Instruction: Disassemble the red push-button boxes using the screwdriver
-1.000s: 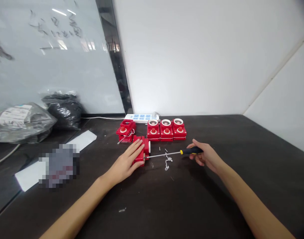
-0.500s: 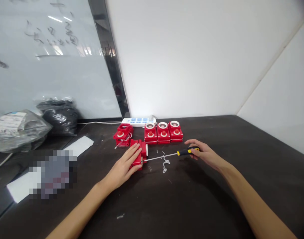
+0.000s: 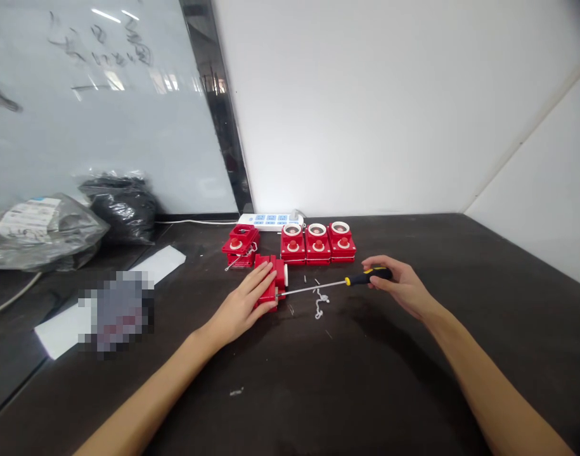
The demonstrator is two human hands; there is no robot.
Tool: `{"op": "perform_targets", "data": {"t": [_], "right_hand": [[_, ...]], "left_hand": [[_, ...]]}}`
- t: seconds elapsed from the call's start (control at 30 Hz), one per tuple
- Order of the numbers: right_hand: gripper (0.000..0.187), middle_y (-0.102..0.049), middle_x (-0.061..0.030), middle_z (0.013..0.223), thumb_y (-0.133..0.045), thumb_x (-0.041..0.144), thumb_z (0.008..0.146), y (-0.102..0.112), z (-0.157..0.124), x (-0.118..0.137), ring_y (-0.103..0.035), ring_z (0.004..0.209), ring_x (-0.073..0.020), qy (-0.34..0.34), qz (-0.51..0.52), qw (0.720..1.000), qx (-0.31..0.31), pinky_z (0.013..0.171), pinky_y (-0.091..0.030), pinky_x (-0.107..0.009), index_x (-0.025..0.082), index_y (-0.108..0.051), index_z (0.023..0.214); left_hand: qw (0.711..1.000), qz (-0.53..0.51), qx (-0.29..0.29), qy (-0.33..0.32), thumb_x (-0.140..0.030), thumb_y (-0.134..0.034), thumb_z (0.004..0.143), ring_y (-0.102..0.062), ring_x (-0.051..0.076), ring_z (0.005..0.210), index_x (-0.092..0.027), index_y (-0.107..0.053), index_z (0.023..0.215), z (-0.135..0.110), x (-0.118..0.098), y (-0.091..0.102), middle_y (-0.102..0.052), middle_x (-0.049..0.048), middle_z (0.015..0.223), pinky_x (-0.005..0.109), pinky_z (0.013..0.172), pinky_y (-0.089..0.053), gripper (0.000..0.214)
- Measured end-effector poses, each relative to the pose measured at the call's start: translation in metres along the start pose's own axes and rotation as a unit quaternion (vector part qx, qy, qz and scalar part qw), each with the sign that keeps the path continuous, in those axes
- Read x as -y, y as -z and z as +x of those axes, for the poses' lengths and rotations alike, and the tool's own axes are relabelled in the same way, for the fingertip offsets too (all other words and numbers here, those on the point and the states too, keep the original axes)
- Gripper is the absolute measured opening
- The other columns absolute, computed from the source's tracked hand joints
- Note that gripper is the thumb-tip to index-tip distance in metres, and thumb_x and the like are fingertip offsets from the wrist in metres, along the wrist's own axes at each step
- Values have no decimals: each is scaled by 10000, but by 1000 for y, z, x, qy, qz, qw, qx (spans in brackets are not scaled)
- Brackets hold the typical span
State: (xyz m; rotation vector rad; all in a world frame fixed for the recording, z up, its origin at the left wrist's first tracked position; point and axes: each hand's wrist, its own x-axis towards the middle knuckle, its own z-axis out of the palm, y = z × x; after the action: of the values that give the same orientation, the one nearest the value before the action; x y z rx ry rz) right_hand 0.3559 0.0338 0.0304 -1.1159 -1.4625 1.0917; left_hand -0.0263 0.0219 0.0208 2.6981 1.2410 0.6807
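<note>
My left hand [image 3: 244, 303] lies over a red plastic button box [image 3: 278, 272], gripping it on its side with a white part showing at its right end. My right hand [image 3: 399, 282] holds a screwdriver [image 3: 330, 285] with a black and yellow handle. The screwdriver's long metal shaft reaches left, and its tip meets the red box near my left fingers. Much of the box is hidden under my left hand. A tangle of white string [image 3: 319, 304] and several small screws [image 3: 305, 278] lie just right of the box.
Three red button boxes [image 3: 318, 244] stand in a row behind my hands, and another [image 3: 241, 247] with a wire on it stands to the left. Behind them is a white power strip [image 3: 269, 220]. Plastic bags [image 3: 123, 209] and white paper [image 3: 156, 265] lie on the left.
The view has shifted slightly with my head. My right hand has risen a little, tilting the screwdriver handle up, while its tip stays at the red box. My left hand still holds the box.
</note>
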Motion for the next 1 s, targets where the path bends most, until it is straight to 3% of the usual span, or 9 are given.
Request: {"op": "perform_targets", "data": {"t": [0.1, 0.27, 0.43, 0.63, 0.7, 0.77, 0.87, 0.93, 1.0], "right_hand": [[366, -673, -56, 1050, -767, 358, 703, 2, 0, -1, -611, 919, -233, 7, -5, 1000, 15, 740, -500, -327, 250, -706, 1047], [430, -661, -53, 865, -582, 533, 843, -7, 0, 3, -551, 635, -163, -145, -54, 988, 29, 471, -417, -250, 255, -665, 1159], [447, -626, -47, 1015, -683, 477, 793, -8, 1, 3, -513, 665, -138, -43, -79, 996, -17, 483, -408, -242, 266, -657, 1186], [376, -646, -35, 1079, -765, 318, 724, -1, 1, -2, -576, 929, -197, 9, -33, 999, 1, 832, -475, -327, 259, -710, 1091], [377, -654, -53, 1086, -761, 319, 715, -4, 1, 0, -595, 928, -203, -23, 28, 999, 4, 783, -490, -314, 241, -705, 1080], [378, -672, -87, 1051, -704, 406, 766, -8, 0, 3, -621, 772, -184, -97, 74, 992, 14, 601, -486, -283, 215, -687, 1092], [445, -666, -73, 774, -583, 544, 840, -12, 0, 6, -416, 407, -74, -205, 52, 977, 35, 356, -241, -210, 175, -674, 1072], [426, -602, -22, 675, -636, 526, 815, -13, 0, 6, -298, 374, -35, -207, 32, 977, 28, 354, -139, -197, 172, -678, 1050], [391, -576, -1, 713, -716, 451, 770, -13, 0, 5, -332, 412, -35, -169, 45, 985, 14, 370, -170, -196, 187, -679, 1056]], "left_hand": [[1000, -2, 0, -3, -394, -461, 986, -228, 264, 1476, -312, -226, 1540, 0, 1, -1, -217, 46, 1617, 487, 1179, -306, 607], [1000, -1, 6, -4, -397, -451, 990, -213, 254, 1483, -297, -222, 1542, 0, 1, -1, -204, 52, 1622, 479, 1186, -293, 606], [1000, -4, 10, 4, -406, -450, 988, -234, 265, 1476, -293, -238, 1539, 0, -1, 1, -224, 58, 1616, 482, 1182, -301, 601], [1000, -6, 3, -2, -401, -452, 989, -223, 260, 1479, -296, -244, 1537, 0, -1, 1, -222, 51, 1617, 479, 1186, -295, 596], [1000, -3, 1, -4, -397, -454, 989, -229, 256, 1478, -293, -245, 1536, 0, 0, 0, -232, 56, 1615, 476, 1184, -299, 595], [1000, 0, -2, -8, -394, -457, 989, -236, 258, 1475, -292, -248, 1536, 0, 0, -1, -240, 60, 1612, 479, 1181, -304, 594], [1000, 4, -11, -14, -386, -466, 986, -245, 264, 1471, -290, -252, 1535, 0, 0, -1, -243, 61, 1610, 479, 1177, -313, 596], [1000, 7, -14, -16, -381, -472, 985, -251, 263, 1469, -291, -247, 1536, -1, 1, -1, -244, 61, 1610, 475, 1172, -324, 603], [1000, 9, -14, -16, -379, -476, 983, -257, 264, 1467, -294, -243, 1537, 0, 1, -2, -243, 60, 1610, 475, 1169, -331, 606]]}}
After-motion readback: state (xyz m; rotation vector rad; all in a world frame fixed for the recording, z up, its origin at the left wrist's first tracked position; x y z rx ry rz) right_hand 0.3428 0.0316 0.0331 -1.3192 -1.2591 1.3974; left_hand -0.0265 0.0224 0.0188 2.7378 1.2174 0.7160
